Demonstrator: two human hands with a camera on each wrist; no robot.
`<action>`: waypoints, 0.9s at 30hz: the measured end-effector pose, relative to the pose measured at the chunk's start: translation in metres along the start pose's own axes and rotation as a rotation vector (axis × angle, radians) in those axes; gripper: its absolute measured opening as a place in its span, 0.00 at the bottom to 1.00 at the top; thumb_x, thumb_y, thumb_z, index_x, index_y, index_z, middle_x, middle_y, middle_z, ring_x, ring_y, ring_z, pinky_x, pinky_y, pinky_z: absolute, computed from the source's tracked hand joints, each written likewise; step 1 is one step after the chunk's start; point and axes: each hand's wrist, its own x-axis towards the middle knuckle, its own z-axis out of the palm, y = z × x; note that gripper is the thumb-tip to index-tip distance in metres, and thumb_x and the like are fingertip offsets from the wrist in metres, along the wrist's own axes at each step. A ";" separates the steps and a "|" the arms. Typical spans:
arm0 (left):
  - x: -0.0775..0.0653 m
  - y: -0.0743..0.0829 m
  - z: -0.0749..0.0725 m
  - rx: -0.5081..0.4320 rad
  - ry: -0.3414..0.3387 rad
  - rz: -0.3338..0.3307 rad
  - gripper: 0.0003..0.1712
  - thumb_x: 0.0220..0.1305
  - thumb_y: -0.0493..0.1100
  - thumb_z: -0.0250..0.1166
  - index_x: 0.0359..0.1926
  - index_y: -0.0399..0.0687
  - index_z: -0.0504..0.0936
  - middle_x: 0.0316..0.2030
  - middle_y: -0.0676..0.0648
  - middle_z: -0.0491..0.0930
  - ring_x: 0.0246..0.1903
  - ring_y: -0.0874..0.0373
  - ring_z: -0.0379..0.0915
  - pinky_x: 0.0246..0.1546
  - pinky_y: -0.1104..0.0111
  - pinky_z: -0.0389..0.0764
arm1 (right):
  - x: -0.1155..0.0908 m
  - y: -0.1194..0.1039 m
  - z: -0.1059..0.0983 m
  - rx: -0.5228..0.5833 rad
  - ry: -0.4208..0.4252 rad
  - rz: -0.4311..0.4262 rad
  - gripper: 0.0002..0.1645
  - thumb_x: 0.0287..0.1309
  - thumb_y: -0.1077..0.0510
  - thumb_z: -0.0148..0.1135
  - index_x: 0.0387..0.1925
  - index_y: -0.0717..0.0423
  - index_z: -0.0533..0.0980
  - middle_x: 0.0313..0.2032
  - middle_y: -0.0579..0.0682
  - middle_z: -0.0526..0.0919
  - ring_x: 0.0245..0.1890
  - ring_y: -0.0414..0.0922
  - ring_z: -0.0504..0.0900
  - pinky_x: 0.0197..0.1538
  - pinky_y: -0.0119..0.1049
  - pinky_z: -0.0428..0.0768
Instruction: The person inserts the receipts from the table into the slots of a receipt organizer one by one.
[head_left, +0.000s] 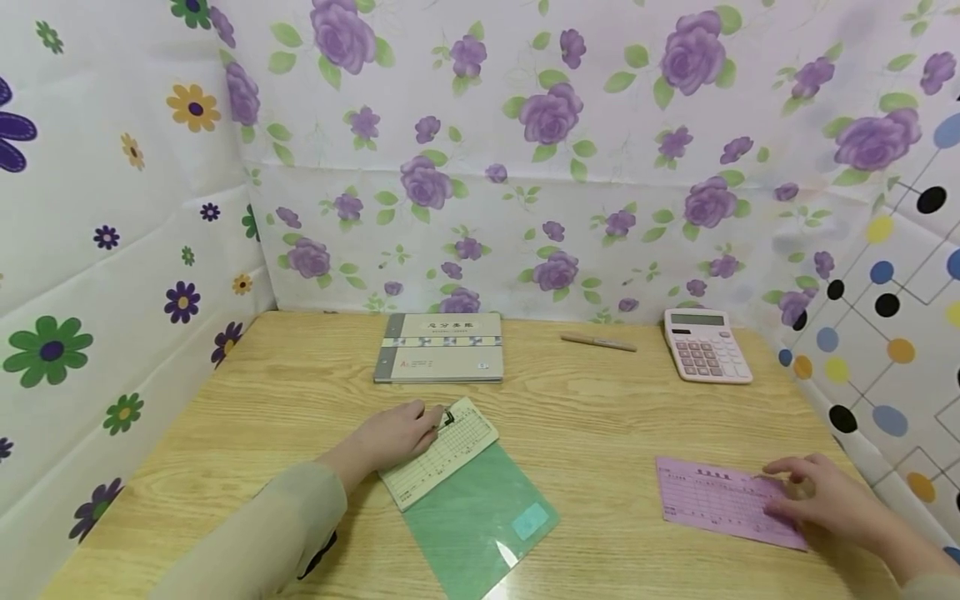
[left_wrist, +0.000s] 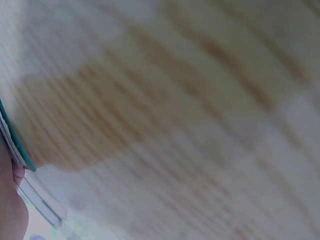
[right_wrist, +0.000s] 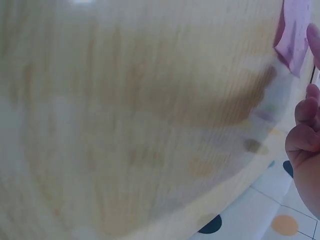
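Observation:
In the head view, my left hand (head_left: 401, 433) lies over a cream printed form pad (head_left: 438, 462), its fingertips pinching at a small black binder clip (head_left: 449, 417) on the pad's upper edge. Under the pad is a translucent green folder (head_left: 480, 521) with a light blue label. My right hand (head_left: 825, 497) hovers at the right end of a pink printed slip (head_left: 723, 502), thumb and forefinger apart. In the right wrist view, the slip (right_wrist: 295, 37) shows beside loosely bent fingers (right_wrist: 304, 137). The left wrist view shows the folder's edge (left_wrist: 19, 142) next to my left hand (left_wrist: 10, 205).
A grey-and-cream ledger book (head_left: 442, 350) lies at the back of the wooden table (head_left: 585, 417). Right of it are a brown pen (head_left: 598, 342) and a pink calculator (head_left: 707, 347). Flowered sheeting (head_left: 555, 208) hangs behind the table; patterned sheets stand at both sides.

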 end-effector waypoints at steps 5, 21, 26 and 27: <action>0.000 0.001 -0.001 -0.004 0.006 0.005 0.25 0.70 0.51 0.50 0.64 0.47 0.67 0.28 0.52 0.62 0.21 0.62 0.57 0.19 0.70 0.63 | -0.002 0.007 0.007 0.017 -0.056 0.031 0.36 0.46 0.34 0.66 0.51 0.51 0.77 0.46 0.61 0.71 0.43 0.55 0.72 0.41 0.56 0.71; 0.001 -0.001 0.000 -0.010 -0.001 -0.003 0.26 0.71 0.51 0.49 0.65 0.46 0.66 0.29 0.51 0.62 0.23 0.61 0.57 0.21 0.68 0.64 | 0.001 0.007 0.007 0.061 -0.085 -0.045 0.40 0.50 0.40 0.66 0.60 0.58 0.70 0.34 0.48 0.73 0.34 0.45 0.69 0.36 0.37 0.68; 0.000 0.000 0.000 -0.009 0.013 0.007 0.25 0.70 0.50 0.50 0.64 0.46 0.67 0.29 0.51 0.62 0.22 0.61 0.57 0.21 0.69 0.64 | 0.003 0.006 0.009 0.131 -0.112 -0.013 0.40 0.52 0.42 0.66 0.62 0.58 0.68 0.33 0.48 0.72 0.34 0.45 0.69 0.34 0.33 0.66; 0.000 0.000 0.000 -0.007 0.019 0.012 0.25 0.70 0.50 0.50 0.64 0.46 0.67 0.29 0.51 0.62 0.22 0.61 0.57 0.21 0.69 0.64 | 0.002 0.005 0.010 0.141 -0.111 -0.002 0.40 0.52 0.42 0.66 0.62 0.58 0.68 0.34 0.49 0.73 0.34 0.45 0.69 0.35 0.33 0.66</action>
